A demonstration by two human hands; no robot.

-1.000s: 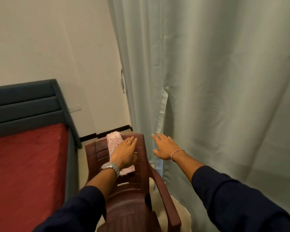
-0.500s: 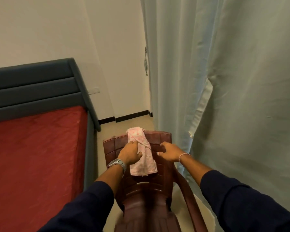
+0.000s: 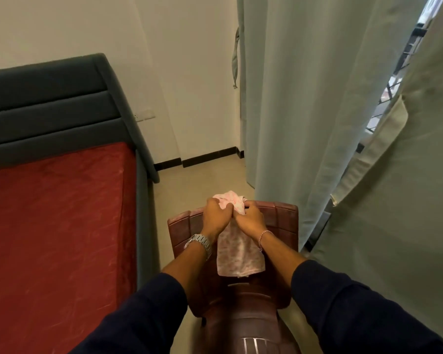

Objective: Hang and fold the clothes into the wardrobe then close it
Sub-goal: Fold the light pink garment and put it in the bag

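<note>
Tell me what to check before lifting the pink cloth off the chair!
1. Left hand grips the pink patterned cloth: ok.
2. Right hand grips it too: ok.
3. Cloth hangs free over the backrest of the dark red plastic chair, not snagged: cannot tell.
4. Pale green curtain stays apart from the hands: ok.
5. Wardrobe in sight: not ok.

The chair (image 3: 279,221) is moulded maroon plastic with a faint sheen, and the pink patterned garment (image 3: 238,254) draped over its backrest is thin, soft cloth. The bed's red sheet (image 3: 54,226) looks slightly glossy and finely creased, while the headboard (image 3: 49,106) is matt grey-blue padded fabric. The curtain (image 3: 304,98) is smooth pale matt cloth, the wristwatch (image 3: 200,241) shiny metal, and the sleeves (image 3: 143,315) dark matt cloth.
</note>
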